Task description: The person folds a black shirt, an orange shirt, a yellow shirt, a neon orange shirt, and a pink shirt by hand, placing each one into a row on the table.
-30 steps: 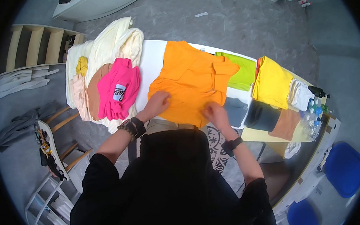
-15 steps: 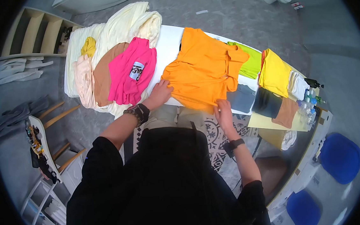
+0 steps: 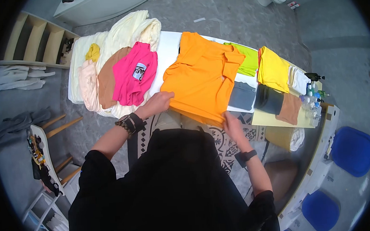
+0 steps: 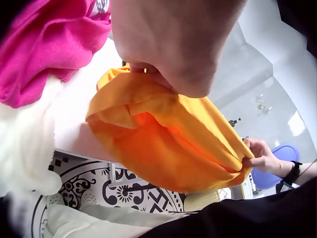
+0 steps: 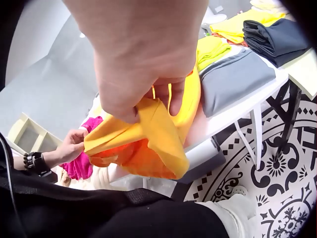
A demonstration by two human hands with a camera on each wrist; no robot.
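An orange shirt lies spread on the white table, its near hem hanging over the front edge. My left hand grips the hem at its left corner. At the right corner my right hand pinches the same hem between thumb and fingers. Between the hands the hem is stretched, and in the left wrist view the orange cloth gapes open like a tube. The right wrist view shows a fold of the orange cloth under the right fingers.
A pink shirt, a brown garment and cream bedding lie to the left. Right of the orange shirt are folded grey, green, yellow and black clothes. Plastic bottles stand at the far right.
Both hands have taken hold of the hem and drawn it toward the body. The hem, earlier lying on the table, is now lifted and pulled taut between them.
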